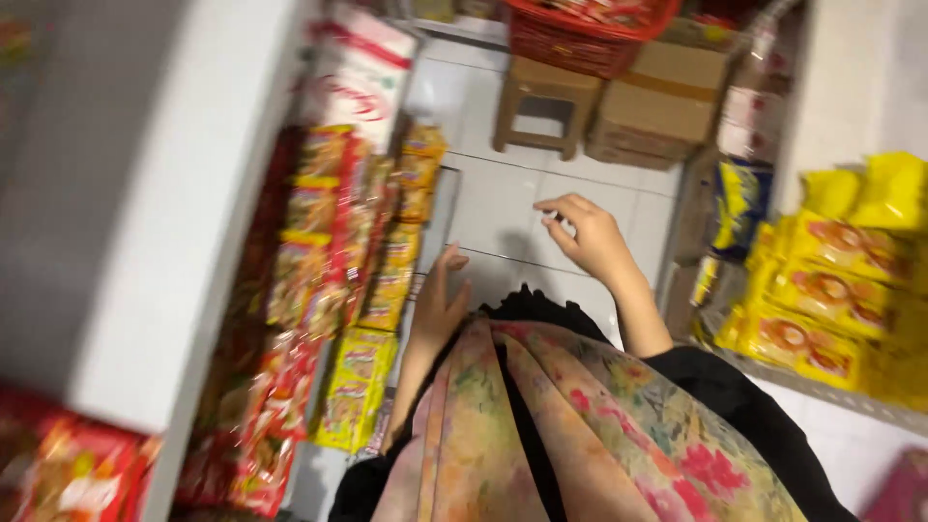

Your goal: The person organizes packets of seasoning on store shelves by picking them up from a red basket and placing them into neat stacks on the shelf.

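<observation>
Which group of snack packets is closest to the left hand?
The yellow-green packets on the left shelf, just beside the left hand; the yellow packets lie across the aisle.

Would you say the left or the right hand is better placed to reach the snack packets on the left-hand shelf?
Probably the left hand: it hangs empty, close beside the yellow snack packets, while the right hand, also empty, is out over the tiled floor.

White tiled floor: wooden stool and cardboard box far; left shelf: yellow and red snack packets.
</observation>
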